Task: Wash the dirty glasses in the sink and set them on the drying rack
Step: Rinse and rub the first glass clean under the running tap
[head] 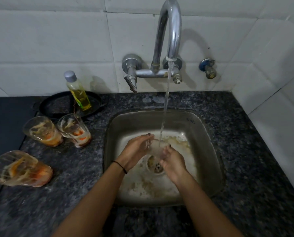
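**Step in hand: rinse.** The held glass (155, 147) is inside the sink (108, 134), at 12 o'clock of the drain (158, 167), under the water stream (166, 103) from the faucet (170, 31). The left hand (136, 147) wraps the glass's left wall, fingers together and curled. The right hand (172, 161) curls its fingers on the right wall. Whether any finger reaches inside cannot be told.

**Pending:** 3 soiled units stand on the counter (84, 168), at 9 o'clock of the sink: the rear-left glass (43, 130), the rear-right glass (74, 130) and the front glass (21, 168). No drying rack is in view.

**Likely faults:**
1. Slip. Cause: wet, smooth wall. The glass would probably strike the steel basin and chip.
2. Splash. Cause: the stream striking the rim, not the bore.
3. Knock-over. Cause: the left forearm swinging toward the front glass.
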